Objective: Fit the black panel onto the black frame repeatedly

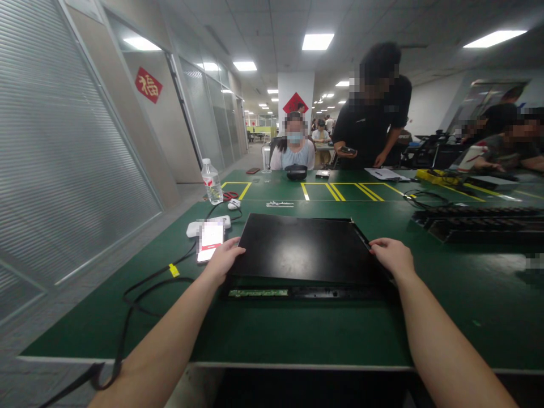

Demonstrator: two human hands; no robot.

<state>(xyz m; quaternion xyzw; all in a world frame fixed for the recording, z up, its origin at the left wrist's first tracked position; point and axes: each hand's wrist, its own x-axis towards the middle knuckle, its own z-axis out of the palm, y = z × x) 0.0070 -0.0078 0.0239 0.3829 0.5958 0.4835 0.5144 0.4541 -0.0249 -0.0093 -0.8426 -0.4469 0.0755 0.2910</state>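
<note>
A black flat panel (304, 249), rectangular and slightly glossy, lies tilted over a black frame (357, 293) on the green table. Along the frame's near side shows a strip of green circuit board (258, 293). My left hand (227, 259) pinches the panel's left edge, thumb on top and fingers at the rim. At the right edge, my right hand (391, 256) is closed, its thumb and forefinger at the corner rim. Whether it grips the panel alone or the frame's side as well, I cannot tell.
Left of the panel are a lit phone (210, 241), a white power bank-like device (195, 228), a black cable (134, 303), a water bottle (212, 182) and red-handled scissors (230, 196). Black slotted racks (488, 226) stand at right. Several people are across the table.
</note>
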